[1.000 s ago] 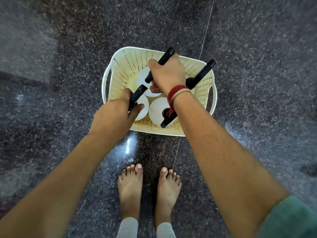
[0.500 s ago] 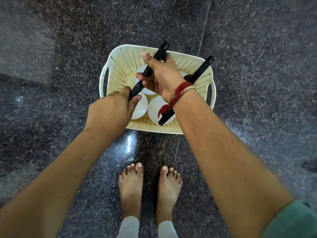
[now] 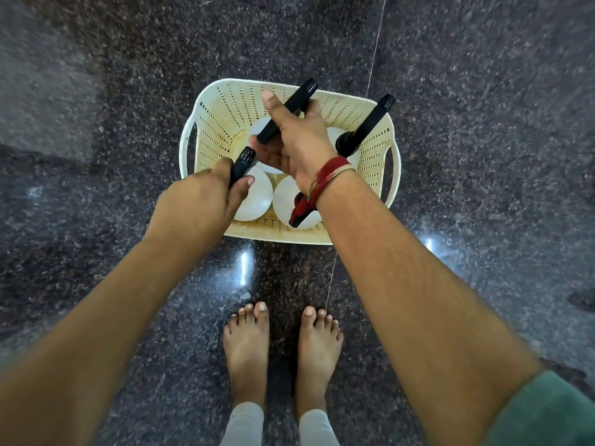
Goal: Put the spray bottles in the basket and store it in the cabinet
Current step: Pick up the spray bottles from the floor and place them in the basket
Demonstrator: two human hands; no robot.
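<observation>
A cream perforated basket (image 3: pixel 222 104) stands on the dark floor in front of my feet. Several white spray bottles with black spray heads stand upright inside it. My left hand (image 3: pixel 196 204) grips the black head (image 3: pixel 243 162) of the near-left bottle (image 3: pixel 259 201). My right hand (image 3: pixel 296 136) rests around the black head (image 3: pixel 297 99) of the far-middle bottle, thumb stretched out and fingers loosely curled. Another black head (image 3: pixel 370 122) points to the far right rim. A near-right bottle (image 3: pixel 285 201) is partly hidden under my right wrist.
Polished dark speckled stone floor (image 3: pixel 483 156) surrounds the basket, with a thin seam line running past its right side. My bare feet (image 3: pixel 280 346) stand just behind the basket. No cabinet is in view.
My right hand has loosened around the far-middle spray head, its thumb now stretched out. My left hand has kept its grip on the near-left head. The basket has stayed in place.
</observation>
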